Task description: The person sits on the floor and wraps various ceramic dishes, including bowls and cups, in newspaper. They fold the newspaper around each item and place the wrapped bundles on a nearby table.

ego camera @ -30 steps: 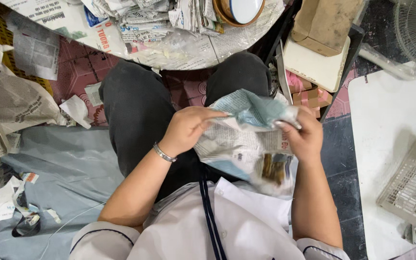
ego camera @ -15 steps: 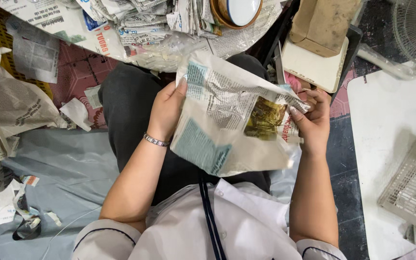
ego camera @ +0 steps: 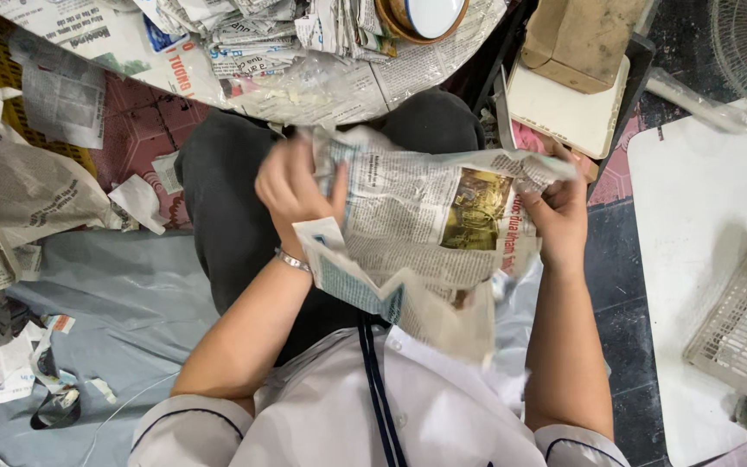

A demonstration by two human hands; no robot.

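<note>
Holding a newspaper sheet open over my lap, I am gripping it with both hands. My left hand is pinching the sheet's left edge near the top, thumb in front and fingers curled behind. My right hand is clasping the right edge, fingers wrapped around the crumpled margin. The sheet is hanging between them, above my dark trousers, its lower part drooping and blurred toward my white shirt. Whether anything is lying inside the paper, I cannot tell.

To be handling this well, I am judging that both grips should be staying close to the top corners, with even tension, since the paper is thin and already creased; pulling harder on one side could be tearing it along a fold. Keeping the sheet low over the lap should be stopping the loose bottom from flapping.

Around me, a heap of newspapers is lying ahead, a bowl sitting on it. A cardboard box is resting to the right, and a white basket is lying well apart.
</note>
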